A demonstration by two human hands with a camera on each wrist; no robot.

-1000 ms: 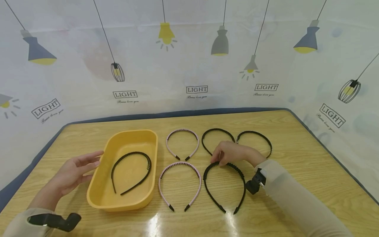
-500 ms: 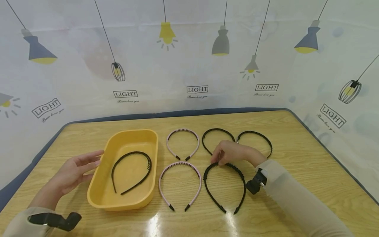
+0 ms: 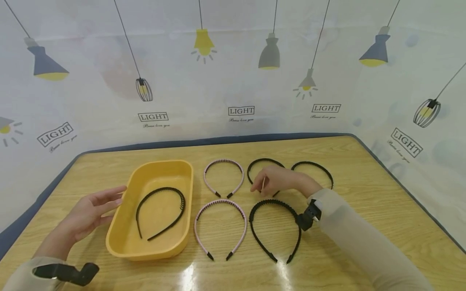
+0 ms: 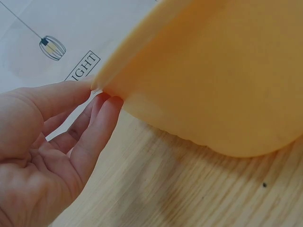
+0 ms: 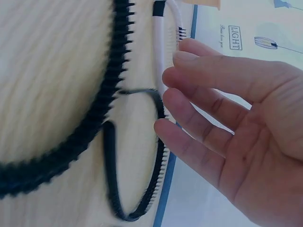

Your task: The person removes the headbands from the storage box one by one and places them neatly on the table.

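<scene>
In the head view my left hand is at the left side of a yellow plastic tray, its thumb and fingertips touching just at the rim. A thin black headband lies inside this tray. My right hand hovers just beyond the top of a front black headband. Nothing is between its relaxed, slightly bent fingers in the right wrist view, where the ridged black band passes to their left. Behind that hand, partly covered by it, lies another black headband.
Two pink headbands, a back one and a front one, lie right of the tray. A further black headband is at the back right, partly hidden by my right forearm. A lamp-printed cloth stands behind the wooden table.
My right hand has come off the top of the front black headband and moved slightly away from me and to the left. That headband stays in place. My left hand has not moved.
</scene>
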